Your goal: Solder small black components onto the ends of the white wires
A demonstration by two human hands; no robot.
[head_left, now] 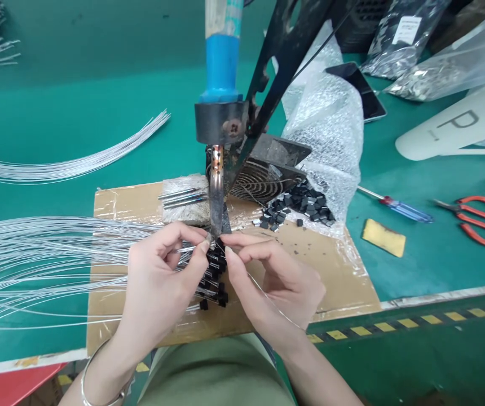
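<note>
A soldering iron [216, 192] with a blue handle is clamped upright, its tip pointing down between my hands. My left hand [164, 276] is closed in a pinch right beside the tip; the small piece in its fingers is mostly hidden. My right hand [274, 279] pinches a thin silvery wire [268, 297], which runs back across the palm toward the wrist. Under my fingertips lie several black-ended wires [215, 282] in a row. Their long white strands [48, 248] spread out to the left. Everything rests over a cardboard sheet [322, 282].
Small black pieces [305, 203] are heaped by bubble wrap [327, 129]. A round black fan grille [259, 180] stands behind the iron. On the right are a screwdriver [407, 210], a yellow sponge [384, 237], red-handled cutters [479, 217] and a white cup [454, 124]. Another wire bundle [111, 160] lies left.
</note>
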